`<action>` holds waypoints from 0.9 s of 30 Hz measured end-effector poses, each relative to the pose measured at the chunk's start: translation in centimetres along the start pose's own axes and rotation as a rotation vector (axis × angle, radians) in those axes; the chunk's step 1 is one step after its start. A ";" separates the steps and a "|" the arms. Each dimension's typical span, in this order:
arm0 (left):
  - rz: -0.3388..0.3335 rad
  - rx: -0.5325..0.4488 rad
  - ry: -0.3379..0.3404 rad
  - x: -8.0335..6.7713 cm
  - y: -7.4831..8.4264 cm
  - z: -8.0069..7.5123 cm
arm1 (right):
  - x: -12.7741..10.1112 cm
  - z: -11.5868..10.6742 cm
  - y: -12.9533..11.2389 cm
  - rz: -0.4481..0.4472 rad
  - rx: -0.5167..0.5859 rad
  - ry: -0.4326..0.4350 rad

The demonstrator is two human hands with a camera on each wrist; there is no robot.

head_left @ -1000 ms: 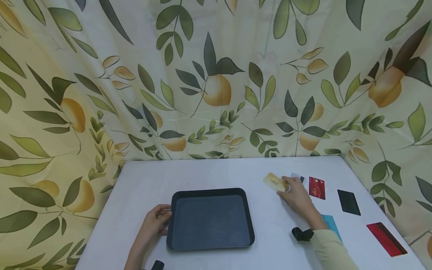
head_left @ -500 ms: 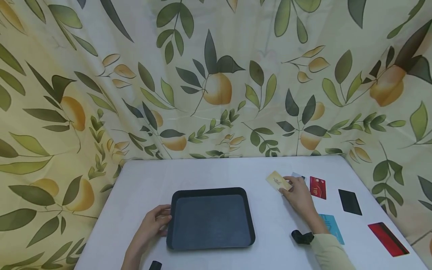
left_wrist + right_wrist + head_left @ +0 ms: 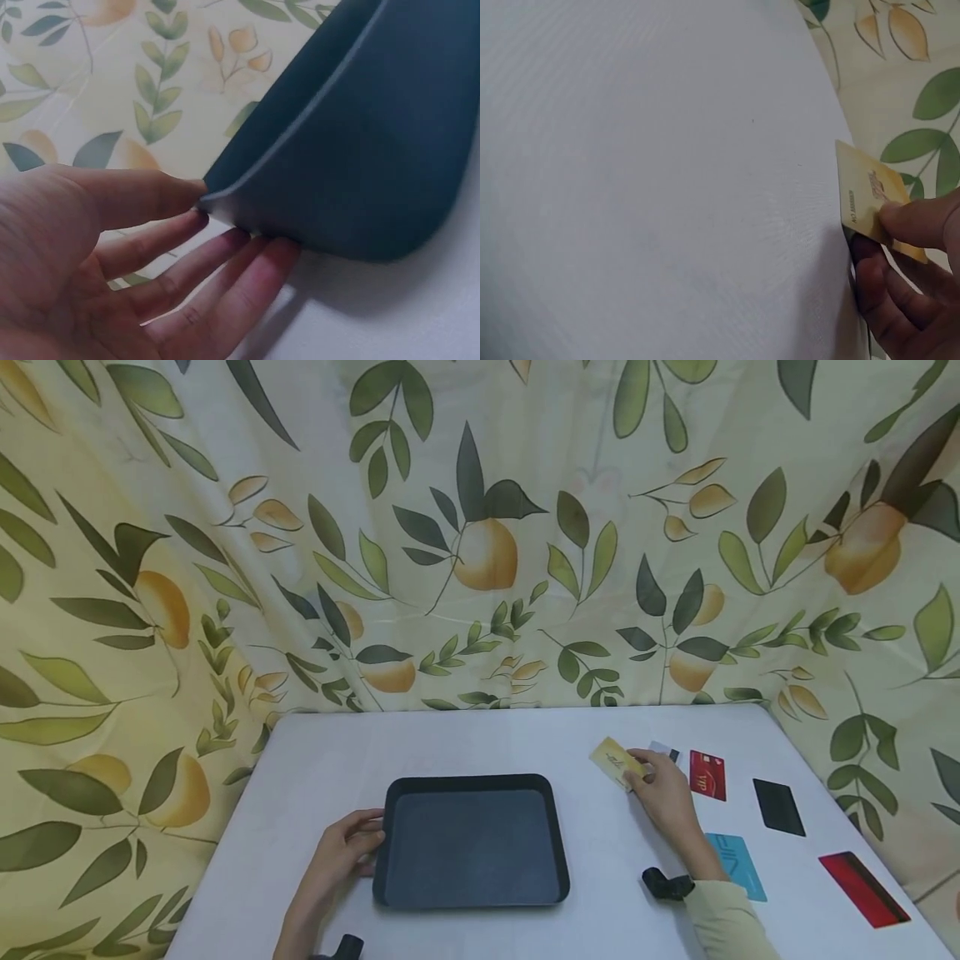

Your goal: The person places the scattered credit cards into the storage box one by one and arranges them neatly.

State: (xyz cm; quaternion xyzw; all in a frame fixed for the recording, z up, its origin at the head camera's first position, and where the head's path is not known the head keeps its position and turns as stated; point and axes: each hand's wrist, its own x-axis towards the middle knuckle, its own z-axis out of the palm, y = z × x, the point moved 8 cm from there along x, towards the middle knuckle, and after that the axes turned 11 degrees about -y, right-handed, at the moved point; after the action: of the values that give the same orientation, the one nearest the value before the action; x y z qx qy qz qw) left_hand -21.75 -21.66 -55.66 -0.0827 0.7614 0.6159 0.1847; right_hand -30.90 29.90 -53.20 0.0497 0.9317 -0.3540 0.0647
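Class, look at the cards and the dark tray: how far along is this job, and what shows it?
Barely begun. Done: nothing, since the dark tray holds no cards. In hand: the right hand pinches the gold card above the table, and the left hand rests on the tray's left rim. Left: the red VIP card, black card, blue card, red striped card and a partly hidden pale card.

White table (image 3: 480, 739) carries dark tray (image 3: 471, 842), red card (image 3: 707, 774), black card (image 3: 778, 807), blue card (image 3: 738, 864), red-black card (image 3: 862, 889).
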 end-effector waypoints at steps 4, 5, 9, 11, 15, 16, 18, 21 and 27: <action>0.015 0.001 0.021 0.0 0.1 -0.3 | 0.1 0.1 0.1 0.017 0.052 -0.012; 0.024 0.008 0.027 0.0 0.1 -0.4 | 0.1 0.1 0.1 0.024 0.062 -0.013; 0.043 -0.002 0.026 0.0 0.3 -0.4 | 0.0 0.2 0.2 0.048 0.094 -0.011; 0.041 -0.002 0.026 -0.1 0.3 -0.3 | -0.1 0.3 0.2 0.047 0.124 -0.017; 0.035 -0.016 0.016 -0.1 0.1 -0.3 | -0.1 0.9 0.0 0.028 0.199 -0.052; 0.035 -0.018 0.012 -0.2 0.1 -0.3 | -0.1 1.1 -0.1 0.017 0.223 -0.064; 0.036 -0.034 -0.008 -0.2 0.0 -0.3 | -0.1 1.5 -0.3 0.003 0.262 -0.092; 0.049 -0.049 -0.044 -0.2 -0.1 -0.1 | -0.2 2.0 -0.7 -0.028 0.308 -0.135; 0.076 -0.068 -0.157 -0.3 0.0 0.2 | -0.5 2.4 -1.9 -0.115 0.356 -0.195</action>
State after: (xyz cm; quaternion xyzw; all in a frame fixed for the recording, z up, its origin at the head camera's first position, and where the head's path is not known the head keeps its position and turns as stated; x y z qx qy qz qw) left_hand -21.39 -21.46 -55.55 -0.0113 0.7258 0.6525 0.2174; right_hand -30.42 26.87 -53.72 -0.0272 0.8450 -0.5194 0.1245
